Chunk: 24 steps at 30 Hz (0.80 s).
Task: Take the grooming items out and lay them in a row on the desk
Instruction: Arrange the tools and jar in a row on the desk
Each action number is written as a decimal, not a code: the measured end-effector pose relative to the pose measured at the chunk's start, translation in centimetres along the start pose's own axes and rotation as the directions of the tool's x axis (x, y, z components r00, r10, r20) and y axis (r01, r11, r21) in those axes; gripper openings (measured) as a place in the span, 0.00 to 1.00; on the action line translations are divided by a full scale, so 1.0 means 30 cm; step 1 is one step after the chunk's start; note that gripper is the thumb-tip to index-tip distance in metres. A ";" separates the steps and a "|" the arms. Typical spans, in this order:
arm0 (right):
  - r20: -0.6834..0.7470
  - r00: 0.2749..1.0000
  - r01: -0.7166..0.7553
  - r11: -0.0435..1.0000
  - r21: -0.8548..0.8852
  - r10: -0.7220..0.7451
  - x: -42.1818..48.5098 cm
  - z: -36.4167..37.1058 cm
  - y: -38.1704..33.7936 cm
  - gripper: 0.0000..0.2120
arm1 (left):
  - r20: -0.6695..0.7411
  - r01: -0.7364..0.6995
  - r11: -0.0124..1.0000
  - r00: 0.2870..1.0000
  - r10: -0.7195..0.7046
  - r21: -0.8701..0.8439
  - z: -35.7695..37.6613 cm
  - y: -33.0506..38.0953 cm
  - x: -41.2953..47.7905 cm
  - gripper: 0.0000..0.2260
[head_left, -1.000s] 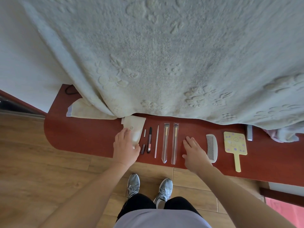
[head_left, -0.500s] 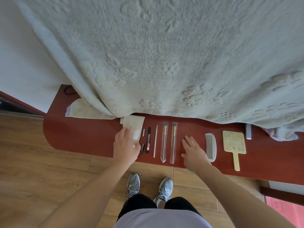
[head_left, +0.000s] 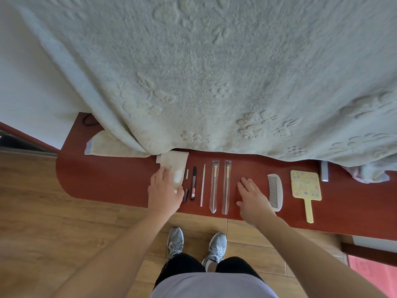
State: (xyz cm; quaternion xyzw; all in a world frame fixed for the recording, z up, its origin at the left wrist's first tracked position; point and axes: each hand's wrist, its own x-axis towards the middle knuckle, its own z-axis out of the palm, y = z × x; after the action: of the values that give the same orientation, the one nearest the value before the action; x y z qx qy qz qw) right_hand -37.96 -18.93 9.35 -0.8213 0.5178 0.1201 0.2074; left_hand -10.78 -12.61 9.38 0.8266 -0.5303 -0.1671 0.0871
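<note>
A row of grooming items lies on the red-brown desk (head_left: 107, 181): a small dark tube (head_left: 186, 194), a black pen-like stick (head_left: 193, 183), a thin white stick (head_left: 202, 185), two brushes (head_left: 214, 186) in clear sleeves, a white comb (head_left: 275, 192) and a yellow hand mirror (head_left: 306, 188). A cream cloth pouch (head_left: 175, 166) lies at the row's left end. My left hand (head_left: 164, 191) rests flat on the pouch's lower part. My right hand (head_left: 253, 197) lies flat with straight fingers on the desk between the brushes and the comb.
A large pale blanket (head_left: 214, 72) hangs over the back of the desk and hides it. A folded cream cloth (head_left: 111, 147) sticks out at the left. A grey slim object (head_left: 324, 173) lies behind the mirror. Wooden floor and my shoes (head_left: 196, 244) are below.
Almost nothing has moved. Both hands stay in place on the pouch and the desk; the view shifted slightly.
</note>
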 end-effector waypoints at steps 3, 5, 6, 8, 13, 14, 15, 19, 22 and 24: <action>0.003 1.000 0.004 1.000 -0.012 -0.004 0.002 0.002 0.000 0.32 | -0.012 0.006 1.000 1.000 -0.005 0.023 -0.005 0.002 -0.007 0.30; 0.004 1.000 0.002 1.000 -0.009 -0.002 0.001 0.001 0.000 0.32 | -0.031 -0.011 1.000 0.999 0.012 0.028 -0.009 0.001 -0.010 0.28; 0.003 1.000 0.004 1.000 -0.011 -0.004 0.001 0.000 0.000 0.32 | -0.037 -0.022 0.999 0.999 0.023 0.029 -0.011 0.000 -0.010 0.27; 0.002 1.000 0.008 1.000 -0.019 -0.008 0.001 -0.001 -0.001 0.32 | -0.039 -0.039 0.999 0.998 0.040 0.018 -0.013 -0.001 -0.010 0.26; 0.000 1.000 0.009 1.000 -0.028 -0.009 -0.003 -0.004 -0.002 0.32 | -0.019 -0.047 0.999 0.999 0.047 0.011 -0.018 0.000 -0.011 0.26; 0.002 1.000 0.009 0.999 -0.031 -0.009 -0.003 -0.005 -0.002 0.32 | -0.016 -0.045 0.999 0.999 0.045 0.010 -0.020 0.000 -0.011 0.26; 0.005 1.000 0.009 0.999 -0.032 -0.009 -0.004 -0.005 -0.002 0.32 | -0.013 -0.042 0.999 0.999 0.042 0.010 -0.022 0.001 -0.012 0.26; 0.010 1.000 0.012 1.000 -0.028 -0.012 -0.005 -0.009 -0.001 0.33 | -0.001 -0.032 0.999 0.999 0.032 0.025 -0.030 0.006 -0.014 0.26; 0.010 1.000 0.003 1.000 -0.017 -0.003 -0.008 -0.008 -0.004 0.33 | -0.003 -0.033 0.999 0.999 0.033 0.030 -0.039 0.002 -0.017 0.26; 0.013 1.000 0.000 1.000 -0.017 0.000 -0.007 -0.013 -0.009 0.33 | -0.006 -0.055 0.998 0.998 0.055 0.037 -0.043 -0.002 -0.015 0.27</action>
State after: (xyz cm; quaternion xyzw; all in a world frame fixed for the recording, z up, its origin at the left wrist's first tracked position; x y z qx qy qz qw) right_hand -37.82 -18.86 9.84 -0.8221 0.5155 0.1299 0.2038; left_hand -10.42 -12.21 10.64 0.8139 -0.5554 -0.1516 0.0782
